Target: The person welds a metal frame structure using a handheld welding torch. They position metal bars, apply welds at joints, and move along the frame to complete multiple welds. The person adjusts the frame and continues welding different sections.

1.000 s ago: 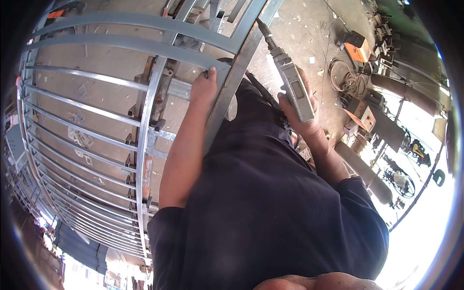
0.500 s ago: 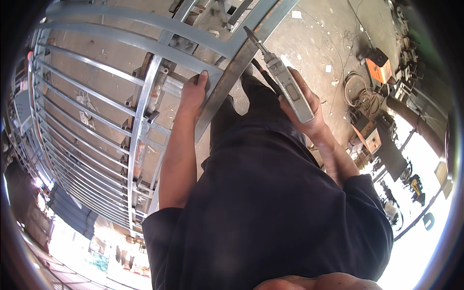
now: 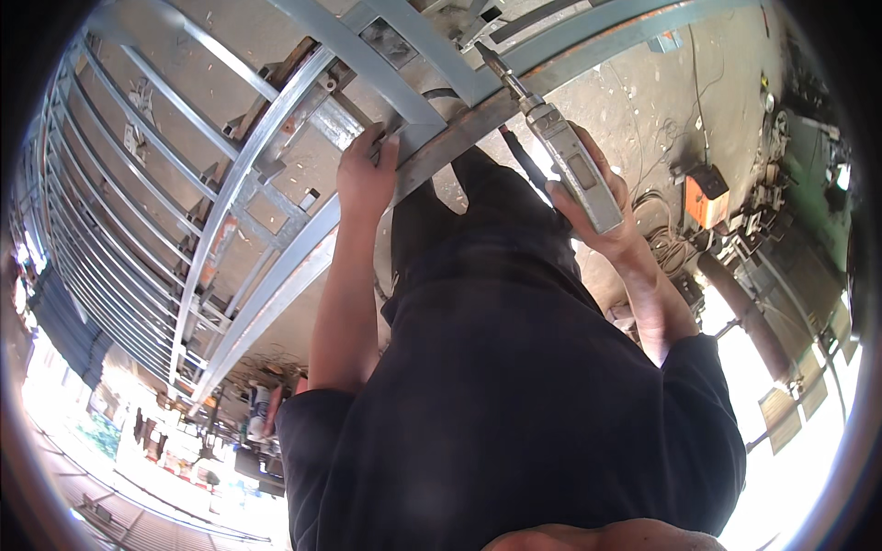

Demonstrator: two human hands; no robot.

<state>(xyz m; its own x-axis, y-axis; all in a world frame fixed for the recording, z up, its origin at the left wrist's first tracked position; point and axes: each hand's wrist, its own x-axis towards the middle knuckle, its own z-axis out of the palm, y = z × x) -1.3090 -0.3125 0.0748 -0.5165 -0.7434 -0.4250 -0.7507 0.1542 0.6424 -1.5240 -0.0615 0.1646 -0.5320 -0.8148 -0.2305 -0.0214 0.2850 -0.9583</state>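
The right hand (image 3: 608,239) grips a gray handheld tool (image 3: 574,165), its tapered nose crossing over the near edge of a steel frame (image 3: 464,136), which the left hand (image 3: 366,179) touches, whether clasping or not I cannot tell.

We are finding no readable words, numbers or signs here: on the gray handheld tool (image 3: 559,138) we are making out no legible marking, and on the orange box (image 3: 706,197) we are reading nothing either.
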